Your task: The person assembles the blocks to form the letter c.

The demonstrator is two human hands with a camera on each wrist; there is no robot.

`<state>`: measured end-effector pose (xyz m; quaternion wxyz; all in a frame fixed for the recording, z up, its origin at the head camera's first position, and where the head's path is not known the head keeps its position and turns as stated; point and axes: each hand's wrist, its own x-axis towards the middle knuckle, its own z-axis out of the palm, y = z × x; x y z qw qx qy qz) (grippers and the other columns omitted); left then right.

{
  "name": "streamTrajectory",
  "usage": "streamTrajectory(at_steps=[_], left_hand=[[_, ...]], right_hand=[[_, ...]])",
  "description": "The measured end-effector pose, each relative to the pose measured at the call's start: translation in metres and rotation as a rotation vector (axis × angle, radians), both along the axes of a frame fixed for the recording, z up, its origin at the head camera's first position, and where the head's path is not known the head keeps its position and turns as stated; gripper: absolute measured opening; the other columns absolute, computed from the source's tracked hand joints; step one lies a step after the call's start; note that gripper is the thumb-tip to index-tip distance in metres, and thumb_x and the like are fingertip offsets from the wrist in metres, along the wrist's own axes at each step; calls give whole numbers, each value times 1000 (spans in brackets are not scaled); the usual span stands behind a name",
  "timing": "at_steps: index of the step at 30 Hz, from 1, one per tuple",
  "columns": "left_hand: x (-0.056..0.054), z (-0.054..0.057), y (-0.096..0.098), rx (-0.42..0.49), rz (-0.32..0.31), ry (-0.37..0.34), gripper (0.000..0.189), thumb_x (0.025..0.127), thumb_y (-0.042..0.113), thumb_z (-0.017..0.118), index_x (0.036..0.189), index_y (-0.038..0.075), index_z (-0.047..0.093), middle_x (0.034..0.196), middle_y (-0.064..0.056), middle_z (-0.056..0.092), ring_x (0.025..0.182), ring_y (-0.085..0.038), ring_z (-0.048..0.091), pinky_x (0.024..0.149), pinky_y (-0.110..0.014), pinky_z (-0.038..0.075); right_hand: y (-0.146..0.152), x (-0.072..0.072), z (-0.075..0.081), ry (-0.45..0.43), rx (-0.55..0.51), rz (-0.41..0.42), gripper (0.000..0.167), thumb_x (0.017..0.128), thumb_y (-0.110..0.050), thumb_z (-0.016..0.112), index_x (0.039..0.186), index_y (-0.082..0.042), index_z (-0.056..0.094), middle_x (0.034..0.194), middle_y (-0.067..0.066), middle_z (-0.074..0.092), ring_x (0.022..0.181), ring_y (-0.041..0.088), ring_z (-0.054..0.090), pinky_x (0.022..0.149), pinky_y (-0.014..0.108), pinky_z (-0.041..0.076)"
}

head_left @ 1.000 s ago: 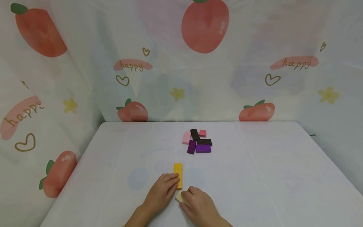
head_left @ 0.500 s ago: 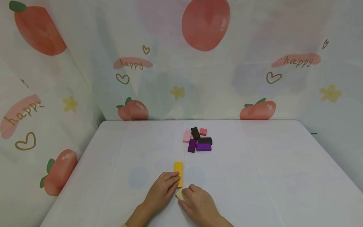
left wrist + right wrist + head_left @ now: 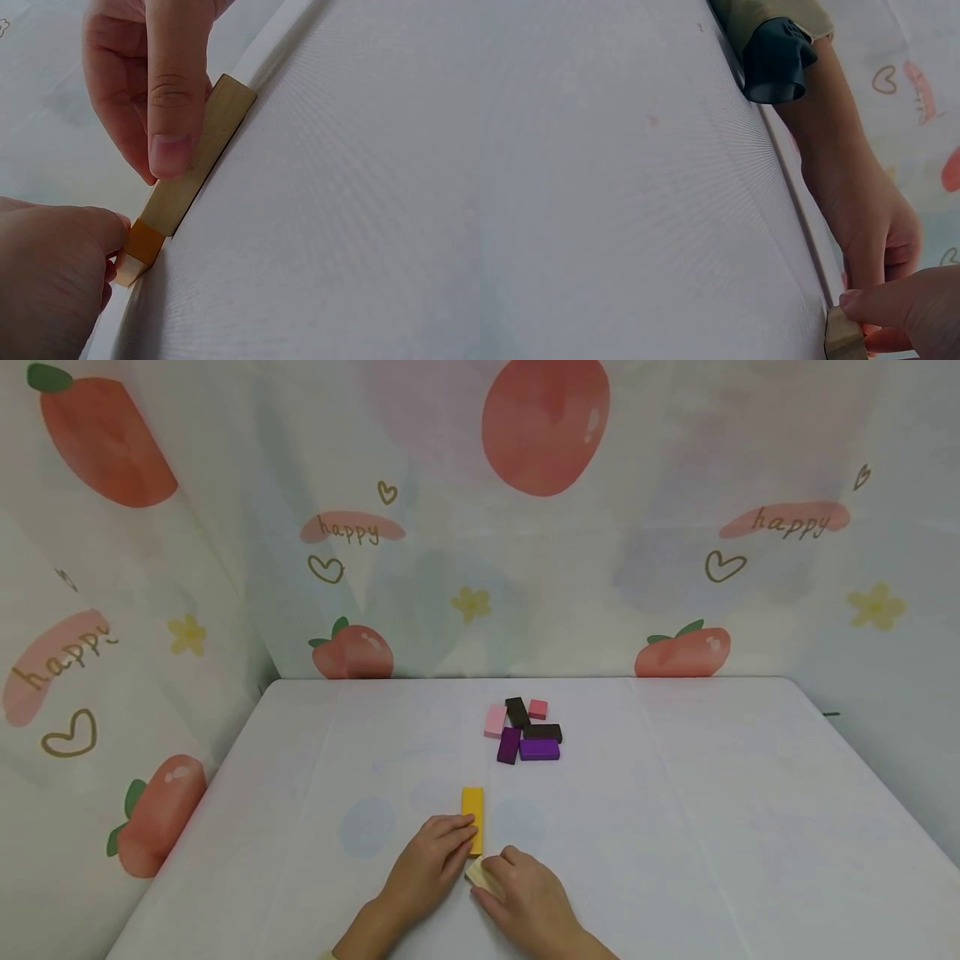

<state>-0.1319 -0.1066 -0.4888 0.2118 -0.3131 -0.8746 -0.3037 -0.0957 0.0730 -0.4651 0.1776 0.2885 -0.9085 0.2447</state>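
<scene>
My left hand [image 3: 427, 864] grips the yellow block [image 3: 472, 802] on the table, fingertips over its top. Close to the block's near end, a pale wooden block [image 3: 481, 875] lies at a slant in the pinch of my right hand [image 3: 528, 897]. In the left wrist view, the right thumb presses along the wooden block [image 3: 217, 127], whose end seems to meet the yellow block [image 3: 142, 241]. The right wrist view shows a corner of the wooden block [image 3: 844, 334] under the right thumb. Some of each block is hidden by fingers.
Farther back lies a cluster: a light pink block [image 3: 494, 722], a small pink block [image 3: 537, 709], two dark blocks [image 3: 542, 732], and two purple blocks [image 3: 539, 750]. A printed cloth wall [image 3: 547, 585] rises behind the white table [image 3: 645, 827].
</scene>
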Motion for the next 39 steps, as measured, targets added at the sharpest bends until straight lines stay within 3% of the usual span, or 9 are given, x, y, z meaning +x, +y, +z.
streamTrajectory(at_steps=[11,16,19,23,31,39], left_hand=[[0,-1,0,16,-9,6,23,81,6,68,104,4,69,114,-4,61,106,-17,54,88,-30,46],[-1,-3,0,25,-12,26,24,79,6,70,103,4,69,114,-4,61,105,-17,54,88,-29,47],[-1,-3,0,27,-11,39,24,79,6,70,103,4,69,113,-3,61,104,-17,54,88,-29,46],[-1,-3,1,31,-13,31,23,80,6,69,103,4,69,113,-4,61,104,-17,54,88,-29,46],[-1,-2,1,25,-3,-4,22,82,8,68,104,5,69,113,-3,61,105,-15,53,88,-29,46],[0,-3,1,18,11,-31,22,83,10,67,105,6,69,115,-1,60,106,-14,52,89,-28,45]], right_hand=[[0,0,-1,13,-16,-3,28,71,-29,77,87,-9,64,75,-5,52,59,3,40,49,15,35],[1,-2,0,8,-17,-26,36,76,-33,73,98,-5,65,77,-3,56,62,6,47,52,20,43],[3,-5,2,-31,-26,-51,32,78,-30,72,98,-5,66,78,-3,58,66,7,52,57,24,48],[10,-15,6,-71,-45,-81,24,76,-22,74,94,-7,68,78,-5,59,67,6,54,58,24,49],[20,-40,18,-6,-63,-110,23,70,-15,78,90,-6,69,77,-2,61,67,9,56,57,23,49],[25,-71,29,-81,-37,-141,25,74,-17,76,95,-5,69,79,1,62,69,12,57,59,24,50]])
